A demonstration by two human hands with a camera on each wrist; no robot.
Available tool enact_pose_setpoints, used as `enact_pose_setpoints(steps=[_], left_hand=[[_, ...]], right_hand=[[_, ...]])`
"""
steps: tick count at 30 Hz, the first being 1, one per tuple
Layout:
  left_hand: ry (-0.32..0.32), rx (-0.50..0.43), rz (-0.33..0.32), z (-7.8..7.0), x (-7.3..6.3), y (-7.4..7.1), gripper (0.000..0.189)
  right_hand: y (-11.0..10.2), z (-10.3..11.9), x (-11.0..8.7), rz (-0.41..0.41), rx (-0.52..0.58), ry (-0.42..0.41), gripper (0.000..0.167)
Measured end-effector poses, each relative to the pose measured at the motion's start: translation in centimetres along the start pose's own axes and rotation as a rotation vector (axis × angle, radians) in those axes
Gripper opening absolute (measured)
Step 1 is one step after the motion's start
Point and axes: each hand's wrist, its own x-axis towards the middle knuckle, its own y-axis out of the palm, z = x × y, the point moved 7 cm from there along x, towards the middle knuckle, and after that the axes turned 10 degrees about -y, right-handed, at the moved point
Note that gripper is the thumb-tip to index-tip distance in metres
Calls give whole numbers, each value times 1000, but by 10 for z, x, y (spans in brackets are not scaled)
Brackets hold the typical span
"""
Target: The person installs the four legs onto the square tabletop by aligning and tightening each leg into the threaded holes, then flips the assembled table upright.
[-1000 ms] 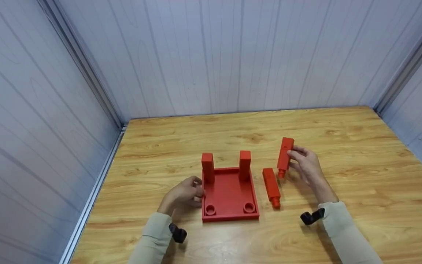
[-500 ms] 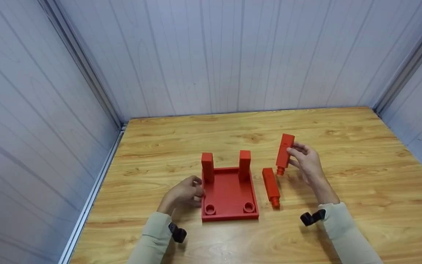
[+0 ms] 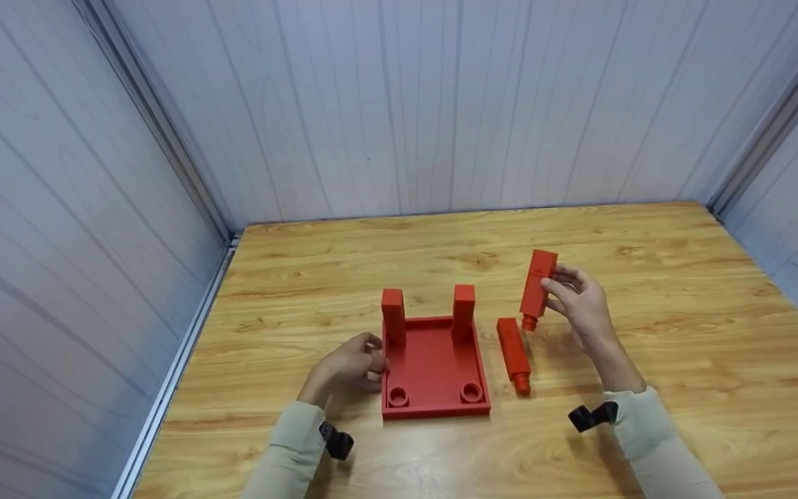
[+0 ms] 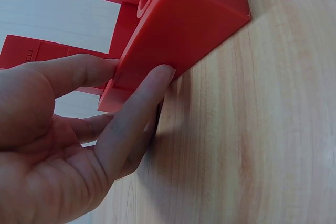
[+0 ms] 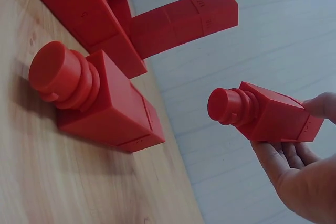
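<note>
A red square-sided peg with a ringed round end is pinched above the table between the thumb and fingers of my right hand. Its ringed end points down and stays apart from everything else. Another such peg lies on the table between the right hand and a shallow red tray. Two red posts stand upright in the tray's far corners, and round sockets show in its near corners. My left hand holds the tray's left wall, fingers against its outer side and rim.
The wood-grain table reaches to a pale panelled wall at the back. More panels close off the left side, with a metal rail along the table's left edge. Black wrist cameras hang below both sleeves.
My right hand has raised its peg slightly, moving it a little away from me and to the left. The left hand, the tray and the lying peg have stayed in place.
</note>
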Motion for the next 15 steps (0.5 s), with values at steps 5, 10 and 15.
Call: enact_pose_setpoints(steps=[5,10,15], left_hand=[[3,9,0,0,1,0,46],[4,19,-9,-1,1,0,46],[-5,5,-1,0,0,0,45]], right_hand=[[2,8,-3,-1,0,-38,47],[4,17,-7,22,-6,-73,46],[10,27,-11,37,-3,-104,44]])
